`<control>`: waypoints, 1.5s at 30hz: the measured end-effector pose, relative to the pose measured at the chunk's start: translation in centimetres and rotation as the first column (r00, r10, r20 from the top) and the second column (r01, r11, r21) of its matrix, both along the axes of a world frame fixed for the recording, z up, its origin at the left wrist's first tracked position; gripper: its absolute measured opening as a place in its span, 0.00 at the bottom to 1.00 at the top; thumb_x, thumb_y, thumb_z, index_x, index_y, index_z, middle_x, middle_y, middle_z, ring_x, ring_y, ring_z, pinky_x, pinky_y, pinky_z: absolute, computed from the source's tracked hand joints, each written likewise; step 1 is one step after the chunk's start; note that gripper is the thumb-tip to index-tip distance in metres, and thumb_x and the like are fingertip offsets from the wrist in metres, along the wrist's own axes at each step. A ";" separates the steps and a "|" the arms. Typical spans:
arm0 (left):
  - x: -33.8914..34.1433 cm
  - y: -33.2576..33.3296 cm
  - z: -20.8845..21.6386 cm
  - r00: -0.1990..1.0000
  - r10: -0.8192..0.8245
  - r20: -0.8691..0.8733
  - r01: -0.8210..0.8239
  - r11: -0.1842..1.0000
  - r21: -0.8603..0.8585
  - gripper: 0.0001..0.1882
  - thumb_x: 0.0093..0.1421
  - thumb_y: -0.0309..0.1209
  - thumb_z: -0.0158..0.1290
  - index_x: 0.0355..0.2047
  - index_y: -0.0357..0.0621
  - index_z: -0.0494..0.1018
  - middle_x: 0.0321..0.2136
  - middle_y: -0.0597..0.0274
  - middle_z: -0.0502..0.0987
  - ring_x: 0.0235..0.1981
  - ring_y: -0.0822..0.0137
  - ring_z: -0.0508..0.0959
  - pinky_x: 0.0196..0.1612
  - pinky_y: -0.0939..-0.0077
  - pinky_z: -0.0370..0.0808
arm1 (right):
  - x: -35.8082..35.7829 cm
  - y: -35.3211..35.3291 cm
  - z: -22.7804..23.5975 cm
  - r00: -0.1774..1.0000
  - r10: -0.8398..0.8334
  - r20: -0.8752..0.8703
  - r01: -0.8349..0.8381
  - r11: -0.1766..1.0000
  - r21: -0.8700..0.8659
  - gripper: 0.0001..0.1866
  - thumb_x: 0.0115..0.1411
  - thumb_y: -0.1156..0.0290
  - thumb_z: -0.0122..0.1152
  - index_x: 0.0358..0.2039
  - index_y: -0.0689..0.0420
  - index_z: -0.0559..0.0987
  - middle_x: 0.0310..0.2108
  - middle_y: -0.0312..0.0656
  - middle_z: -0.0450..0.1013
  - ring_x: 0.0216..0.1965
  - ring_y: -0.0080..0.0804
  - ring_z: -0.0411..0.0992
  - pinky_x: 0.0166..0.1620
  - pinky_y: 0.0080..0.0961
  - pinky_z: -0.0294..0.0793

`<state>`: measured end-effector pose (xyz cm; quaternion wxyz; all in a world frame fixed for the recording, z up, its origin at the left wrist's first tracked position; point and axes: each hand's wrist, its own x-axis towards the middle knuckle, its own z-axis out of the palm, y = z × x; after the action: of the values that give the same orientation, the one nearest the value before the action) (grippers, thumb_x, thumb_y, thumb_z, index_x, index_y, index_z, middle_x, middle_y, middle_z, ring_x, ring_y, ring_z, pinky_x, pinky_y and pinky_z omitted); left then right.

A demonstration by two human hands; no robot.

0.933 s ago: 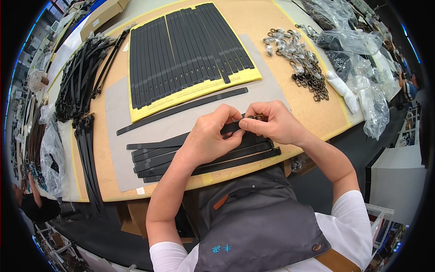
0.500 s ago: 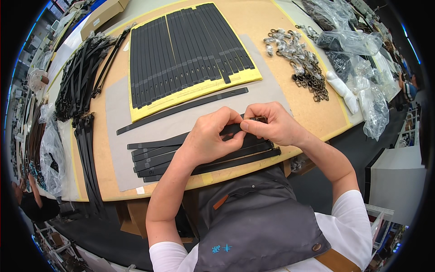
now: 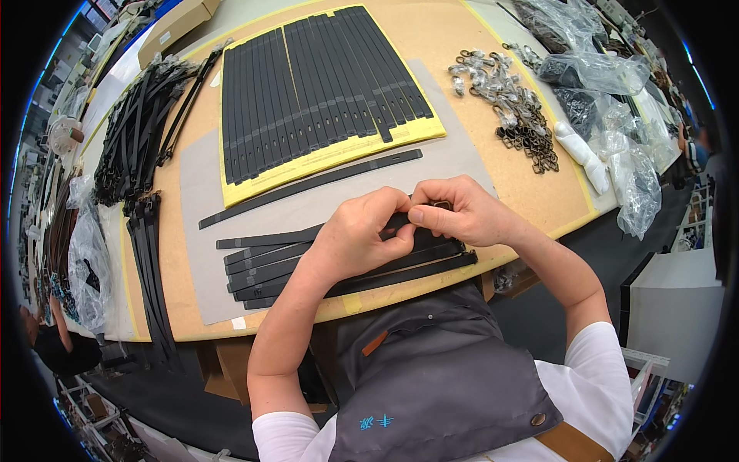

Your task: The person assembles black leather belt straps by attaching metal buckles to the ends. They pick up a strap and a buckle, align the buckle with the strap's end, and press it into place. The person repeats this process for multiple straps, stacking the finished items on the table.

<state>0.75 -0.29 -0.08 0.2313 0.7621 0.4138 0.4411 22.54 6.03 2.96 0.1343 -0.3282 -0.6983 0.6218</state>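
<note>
1. Toward the near right of the surface (image 3: 531,202), a black strap (image 3: 397,221) sits between both hands, over the pile (image 3: 265,266) of straps.
2. Left hand (image 3: 363,231): its grip is clamped on the strap, thumb and fingers rounded.
3. Right hand (image 3: 462,212): its grip is closed on the strap, just beside the left fingertips; a dark buckle (image 3: 442,205) shows partly behind its fingers.
4. Beyond the pile lies a lone strap (image 3: 308,189).
5. Farther, a yellow board (image 3: 431,129) carries straps side by side.
6. Far right, metal clasps (image 3: 531,146) are heaped; left, a bundle (image 3: 138,123) of straps.
</note>
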 end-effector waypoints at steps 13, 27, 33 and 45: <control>0.0 -0.1 -0.2 0.999 -0.026 -0.043 0.027 0.999 0.018 0.14 0.50 0.22 0.66 0.36 0.39 0.76 0.28 0.59 0.81 0.26 0.64 0.82 0.31 0.73 0.79 | -0.1 0.5 -0.2 0.997 0.073 0.021 -0.076 0.989 0.127 0.09 0.66 0.69 0.60 0.40 0.61 0.82 0.26 0.34 0.75 0.29 0.17 0.67 0.33 0.21 0.68; -0.7 -0.5 0.0 0.967 -0.108 0.233 0.166 0.955 -0.244 0.20 0.54 0.17 0.47 0.49 0.38 0.67 0.31 0.56 0.79 0.31 0.68 0.79 0.32 0.75 0.78 | -1.5 -1.0 -1.8 0.976 -0.025 -0.215 0.029 0.999 0.014 0.10 0.66 0.68 0.63 0.31 0.61 0.78 0.23 0.32 0.71 0.28 0.16 0.64 0.32 0.22 0.66; -0.8 -0.5 0.2 0.936 -0.159 0.315 0.265 0.906 -0.330 0.21 0.52 0.13 0.46 0.48 0.35 0.68 0.32 0.59 0.77 0.33 0.74 0.76 0.41 0.77 0.76 | -1.0 -2.5 -0.5 0.999 -0.011 -0.053 0.024 0.966 0.259 0.09 0.66 0.68 0.63 0.33 0.62 0.80 0.22 0.36 0.74 0.26 0.17 0.66 0.30 0.24 0.68; -6.6 -1.8 3.9 0.984 0.117 -0.137 -0.144 0.968 -0.204 0.07 0.60 0.23 0.64 0.39 0.37 0.81 0.29 0.60 0.81 0.24 0.70 0.78 0.25 0.77 0.71 | 2.5 0.6 0.2 0.992 -0.119 -0.027 0.121 0.988 0.093 0.22 0.71 0.59 0.66 0.22 0.58 0.75 0.20 0.28 0.68 0.26 0.14 0.62 0.30 0.21 0.62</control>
<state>-5.84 -2.11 3.82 0.2562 0.7298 0.5215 0.3604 24.99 6.61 3.16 0.1945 -0.3563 -0.7043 0.5824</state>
